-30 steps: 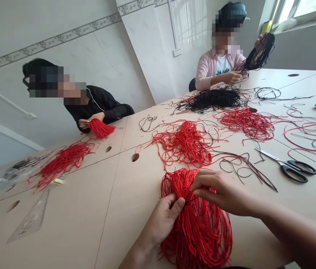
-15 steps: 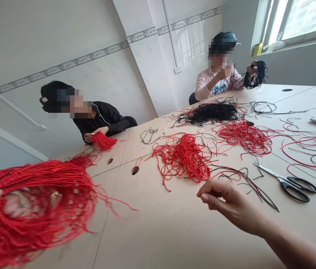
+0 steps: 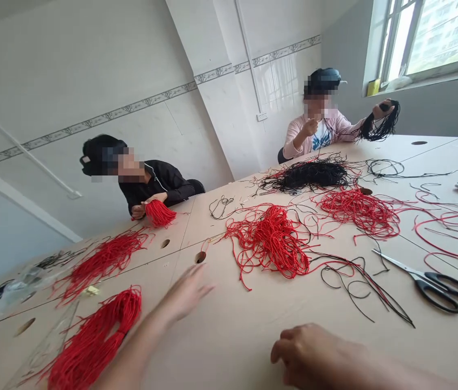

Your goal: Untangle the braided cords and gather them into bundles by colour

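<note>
Red cord bundle: lying on the pale wooden table at lower left, a thick twisted hank, right beside the left forearm, with nobody gripping it!
Left hand: open, fingers spread, blurred in motion above the table, well clear of the bundle and holding nothing.
Right hand: low at the bottom edge, fingers loosely curled; can't tell if there's anything inside them.
Centre of the table: a red cord heap, with a second red heap and a black cord heap just beyond.
Right side: black-handled scissors lying beside loose black cords.
Far left: a red tassel bunch stretched along the table.
Across the table: a person in a black jacket holds a red tassel, and a person in a pink cardigan raises a black cord bunch.
</note>
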